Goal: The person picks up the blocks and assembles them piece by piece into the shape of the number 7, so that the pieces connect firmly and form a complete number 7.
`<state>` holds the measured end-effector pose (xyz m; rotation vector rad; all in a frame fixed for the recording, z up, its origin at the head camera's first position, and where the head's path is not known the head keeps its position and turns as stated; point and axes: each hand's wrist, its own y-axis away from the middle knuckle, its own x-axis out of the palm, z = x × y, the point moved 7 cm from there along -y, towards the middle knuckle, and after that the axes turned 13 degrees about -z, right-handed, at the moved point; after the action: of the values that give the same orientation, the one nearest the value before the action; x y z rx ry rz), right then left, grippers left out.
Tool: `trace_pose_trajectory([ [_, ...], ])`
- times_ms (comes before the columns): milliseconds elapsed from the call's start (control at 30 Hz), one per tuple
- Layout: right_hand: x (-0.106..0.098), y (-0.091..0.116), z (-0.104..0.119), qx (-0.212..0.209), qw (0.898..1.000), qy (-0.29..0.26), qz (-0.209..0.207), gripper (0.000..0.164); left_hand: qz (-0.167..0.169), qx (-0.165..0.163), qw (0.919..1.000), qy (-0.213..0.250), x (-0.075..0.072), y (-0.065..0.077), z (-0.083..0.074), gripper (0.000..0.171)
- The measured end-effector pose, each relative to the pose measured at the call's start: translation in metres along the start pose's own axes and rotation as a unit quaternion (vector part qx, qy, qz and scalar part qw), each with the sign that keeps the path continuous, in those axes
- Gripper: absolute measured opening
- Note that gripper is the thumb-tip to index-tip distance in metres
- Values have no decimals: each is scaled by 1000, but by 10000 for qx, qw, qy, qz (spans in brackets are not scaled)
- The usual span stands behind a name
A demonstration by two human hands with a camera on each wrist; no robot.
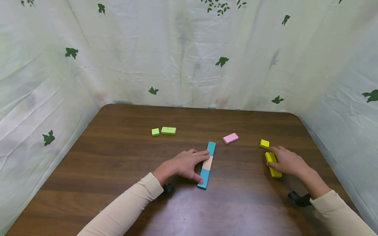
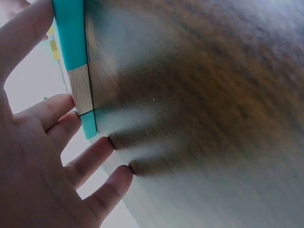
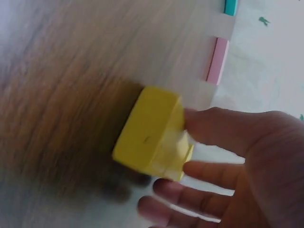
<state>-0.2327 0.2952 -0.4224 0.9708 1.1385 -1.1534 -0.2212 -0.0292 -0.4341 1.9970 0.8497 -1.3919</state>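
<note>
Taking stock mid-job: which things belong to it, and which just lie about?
Likely job things:
blue-and-wood strip, touched by left hand
long yellow block, touched by right hand

Apparently lying about:
small yellow block
pink block
small green block
long green block

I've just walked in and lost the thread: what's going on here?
A person is working at a brown wood-grain table. The left hand touches a straight row of two blue rectangular blocks with a bare-wood block between them. The right hand is curved round a long yellow block, beside a small yellow block. Elsewhere lie a pink rectangular block and two light-green blocks, untouched.
</note>
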Motion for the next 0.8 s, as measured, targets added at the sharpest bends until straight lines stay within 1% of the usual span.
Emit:
trace_pose_trajectory([
  [200,-1,5,1,36,9999,145,47,68,19,-11,10000,-3,0,-1,0,89],
  [500,-3,7,7,-318,9992,225,-48,57,13,-23,10000,-30,-1,0,1,89],
  [667,-13,2,12,-615,9973,341,-196,48,-13,1,10000,-49,-1,0,1,88],
  [800,-25,-7,17,-719,9960,367,-380,48,-2,22,10000,-52,0,0,1,89],
])
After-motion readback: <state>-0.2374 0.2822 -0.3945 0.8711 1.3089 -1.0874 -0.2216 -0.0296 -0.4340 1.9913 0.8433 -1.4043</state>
